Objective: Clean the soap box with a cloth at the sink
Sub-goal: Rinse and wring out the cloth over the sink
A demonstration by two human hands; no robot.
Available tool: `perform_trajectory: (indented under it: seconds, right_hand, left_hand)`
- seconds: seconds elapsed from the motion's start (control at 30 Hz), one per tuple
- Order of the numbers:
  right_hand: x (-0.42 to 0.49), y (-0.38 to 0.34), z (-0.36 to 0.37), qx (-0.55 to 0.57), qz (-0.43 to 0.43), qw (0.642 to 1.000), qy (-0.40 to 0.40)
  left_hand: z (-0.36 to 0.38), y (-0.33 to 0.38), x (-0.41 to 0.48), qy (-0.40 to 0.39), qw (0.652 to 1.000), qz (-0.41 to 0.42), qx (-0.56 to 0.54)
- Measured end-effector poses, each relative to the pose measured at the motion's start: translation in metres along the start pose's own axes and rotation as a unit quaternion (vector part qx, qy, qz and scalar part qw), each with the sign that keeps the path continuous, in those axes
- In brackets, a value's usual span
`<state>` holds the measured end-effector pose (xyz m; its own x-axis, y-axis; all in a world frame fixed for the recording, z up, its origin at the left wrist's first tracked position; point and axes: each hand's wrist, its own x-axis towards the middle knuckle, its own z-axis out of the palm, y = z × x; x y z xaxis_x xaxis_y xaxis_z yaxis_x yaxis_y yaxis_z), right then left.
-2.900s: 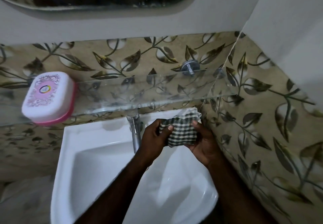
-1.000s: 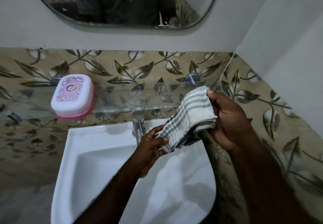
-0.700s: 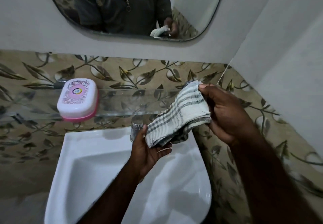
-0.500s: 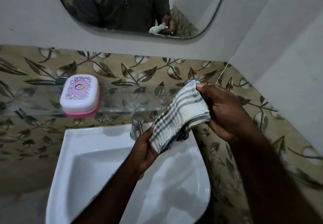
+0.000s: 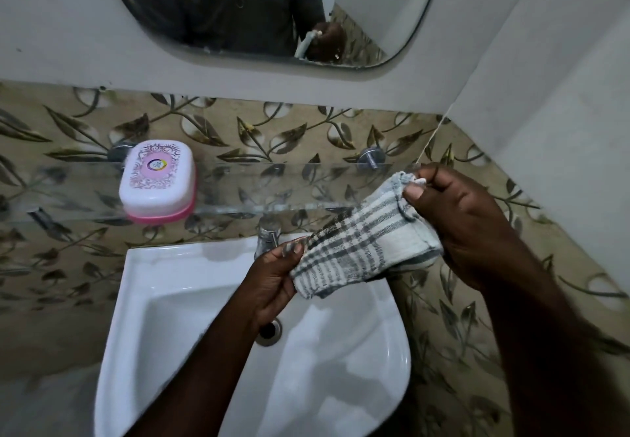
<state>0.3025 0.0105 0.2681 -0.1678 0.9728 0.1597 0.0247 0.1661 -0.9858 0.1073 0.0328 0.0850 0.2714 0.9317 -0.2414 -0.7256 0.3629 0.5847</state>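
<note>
Soap box (image 5: pixel 157 182), lid apparently shut, contents hidden, sits on the glass shelf (image 5: pixel 306 184) at centre left. Over the sink (image 5: pixel 170 266), the left hand (image 5: pixel 272 283) grips the checked cloth (image 5: pixel 358 252) at its lower end; the right hand (image 5: pixel 456 225) pinches its upper corner.

Bathroom corner: white sink (image 5: pixel 163 300) at 6 o'clock, tap (image 5: pixel 267 235) at centre, glass shelf (image 5: pixel 272 184) just above, mirror (image 5: pixel 375 10) at 12 o'clock, leaf-patterned tiles (image 5: pixel 238 129) behind.

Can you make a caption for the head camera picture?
Left hand and right hand hold a checked cloth above the sink; the soap box sits on the glass shelf.
</note>
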Motion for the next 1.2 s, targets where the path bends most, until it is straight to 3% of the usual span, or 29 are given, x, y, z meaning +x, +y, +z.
perform_trajectory:
  seconds: [0.1,0.23,0.37,0.47,0.53,0.63,0.77,0.87,0.93,0.97,1.07,1.13,1.2]
  right_hand:
    - [-0.008,0.004,-0.009,0.004,-0.015,1.0,-0.016]
    - [-0.018,0.011,-0.026,0.037,-0.008,0.999,0.006]
    - [-0.027,0.052,-0.056,0.074,0.106,0.987,0.093]
    - [-0.032,0.099,-0.073,0.014,0.225,0.961,0.158]
    - [-0.033,0.123,-0.076,-0.018,0.254,0.948,0.19]
    - [-0.028,0.139,-0.061,-0.045,0.249,0.944,0.212]
    - [-0.019,0.143,-0.025,-0.075,0.213,0.961,0.16]
    - [-0.014,0.146,-0.011,-0.079,0.205,0.966,0.138]
    - [-0.012,0.148,-0.012,-0.052,0.217,0.967,0.122]
    - [-0.011,0.15,-0.015,-0.047,0.218,0.968,0.114]
    - [-0.006,0.163,-0.026,-0.074,0.208,0.971,0.096]
    - [-0.003,0.174,-0.026,-0.118,0.186,0.972,0.077]
    - [-0.002,0.184,-0.022,-0.152,0.158,0.974,0.052]
  left_hand:
    - [0.006,0.002,0.0,0.031,0.993,0.033,0.108]
    - [0.013,0.001,-0.001,0.083,0.944,0.109,0.3]
    - [0.025,-0.001,-0.003,0.141,0.917,0.16,0.336]
    - [0.009,-0.009,0.007,0.176,0.863,0.216,0.422]
    - [-0.004,-0.017,0.016,0.182,0.813,0.231,0.502]
    - [0.005,-0.024,0.019,0.183,0.766,0.253,0.562]
    - [0.04,-0.046,0.018,0.128,0.727,0.258,0.623]
    - [0.061,-0.063,0.014,0.087,0.73,0.235,0.635]
    - [0.067,-0.066,0.009,0.069,0.753,0.204,0.622]
    - [0.068,-0.068,0.007,0.058,0.781,0.177,0.596]
    - [0.068,-0.066,0.01,0.078,0.908,0.039,0.411]
    - [0.066,-0.063,0.018,0.111,0.94,-0.024,0.322]
    - [0.063,-0.066,0.025,0.13,0.942,-0.045,0.306]
